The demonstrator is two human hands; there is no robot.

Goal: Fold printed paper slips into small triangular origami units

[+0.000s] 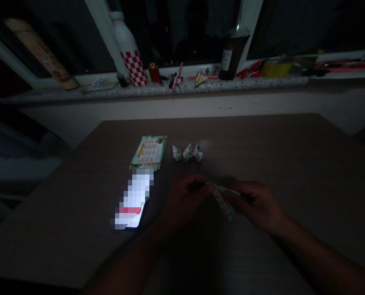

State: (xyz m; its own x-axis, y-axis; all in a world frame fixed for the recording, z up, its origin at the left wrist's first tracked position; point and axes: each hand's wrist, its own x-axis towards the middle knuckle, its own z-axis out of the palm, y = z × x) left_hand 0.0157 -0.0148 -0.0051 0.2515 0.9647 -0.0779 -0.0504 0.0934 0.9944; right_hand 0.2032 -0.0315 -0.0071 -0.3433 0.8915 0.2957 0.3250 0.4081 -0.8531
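In dim light, my left hand point(185, 198) and my right hand point(256, 205) meet over the dark wooden table point(293, 155). Both pinch a narrow folded strip of printed paper point(223, 200) between their fingertips, the strip slanting down to the right. Three small folded paper shapes point(187, 153) stand in a row just beyond my hands. A stack of printed paper sheets point(149, 152) lies to their left. A lit phone point(133, 200) lies flat beside my left hand.
A stone windowsill point(157, 88) runs along the back, holding a white bottle with a red checked band point(130, 55), a dark bottle point(233, 57), a small red can point(154, 73), pens and a yellow bowl point(276, 67). A rolled tube point(41, 53) leans at the left.
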